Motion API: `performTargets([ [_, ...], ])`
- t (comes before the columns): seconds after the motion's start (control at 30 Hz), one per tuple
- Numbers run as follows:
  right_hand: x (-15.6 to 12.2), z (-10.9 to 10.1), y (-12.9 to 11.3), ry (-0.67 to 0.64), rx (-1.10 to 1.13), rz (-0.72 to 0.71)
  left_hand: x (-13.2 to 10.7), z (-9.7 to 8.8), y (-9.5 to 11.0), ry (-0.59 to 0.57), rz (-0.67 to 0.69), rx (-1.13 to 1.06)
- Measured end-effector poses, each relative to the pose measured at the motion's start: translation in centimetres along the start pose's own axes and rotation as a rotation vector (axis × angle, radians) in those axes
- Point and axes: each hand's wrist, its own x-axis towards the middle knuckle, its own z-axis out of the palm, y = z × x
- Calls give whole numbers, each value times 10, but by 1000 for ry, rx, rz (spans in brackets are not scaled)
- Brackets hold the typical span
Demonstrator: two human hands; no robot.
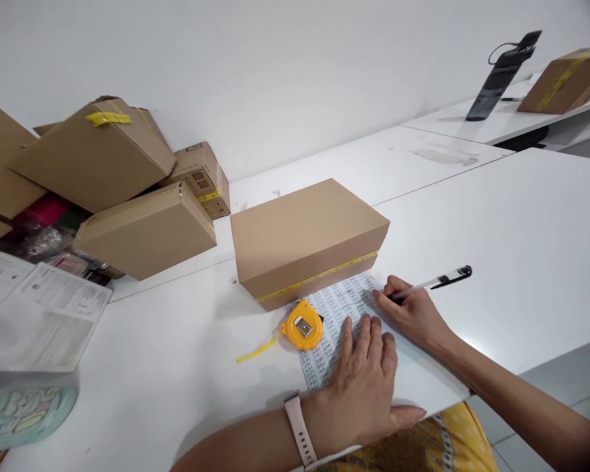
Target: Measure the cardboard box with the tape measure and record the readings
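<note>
My right hand (413,311) grips a pen (437,280) with a black cap end, its tip hidden behind the fingers at the right side of a written sheet. The sheet of paper (319,364) is filled with columns of small handwriting. My left hand (364,373) lies flat on that sheet with its fingers stretched out, a pale pink watch band on the wrist. Left of the fingers, a yellow tape measure (302,326) rests on the paper's edge, its yellow strap trailing left. Just beyond stands a closed cardboard box (307,229) with yellow tape, covering the sheet's far edge.
Several cardboard boxes (103,151) are piled at the left against the wall. Printed papers (44,314) and a patterned translucent container (27,416) are at the left edge. A dark water bottle (501,75) and another taped box (565,78) stand far right.
</note>
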Motion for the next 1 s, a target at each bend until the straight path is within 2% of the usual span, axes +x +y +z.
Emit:
performTargets([
  [1.0, 0, -3, -7, 20, 5, -9, 0, -3, 0, -12, -3, -11],
])
